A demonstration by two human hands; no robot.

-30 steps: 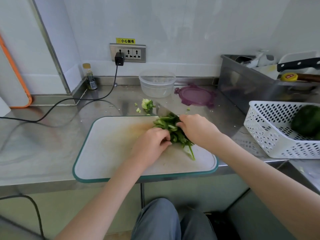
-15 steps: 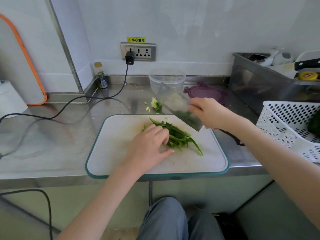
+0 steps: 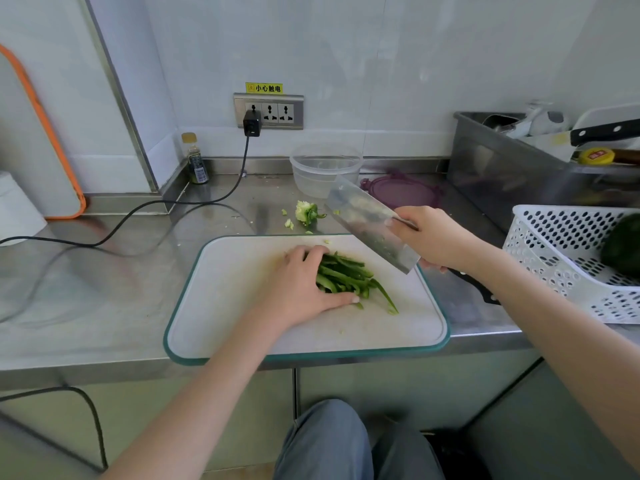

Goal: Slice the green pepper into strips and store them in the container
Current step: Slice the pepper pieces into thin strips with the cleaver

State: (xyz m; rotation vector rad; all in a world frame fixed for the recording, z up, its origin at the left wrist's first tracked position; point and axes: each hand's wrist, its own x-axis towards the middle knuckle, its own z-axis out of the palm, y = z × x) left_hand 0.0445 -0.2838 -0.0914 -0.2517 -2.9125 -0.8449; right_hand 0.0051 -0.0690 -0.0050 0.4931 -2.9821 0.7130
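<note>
From the head camera, the cutting board (image 3: 242, 306) serves as the landmark. Behind it, by the wall, stands the clear container (image 3: 323, 169), which looks empty; its purple lid (image 3: 403, 192) lies just to its right. Right of the board, a white basket (image 3: 554, 258) holds a dark green pepper (image 3: 623, 245), and behind that a steel tub (image 3: 512, 174) holds utensils and a black-handled knife. The pepper strips (image 3: 346, 277) lie piled on the board's middle. The left hand (image 3: 301, 289) rests on the pile's left side, fingers curved over the strips. The right hand (image 3: 433, 239) grips a cleaver (image 3: 367, 221), blade raised above the board's back right corner, between the camera and the container. The pepper core (image 3: 306, 213) and scraps lie on the counter just behind the board.
</note>
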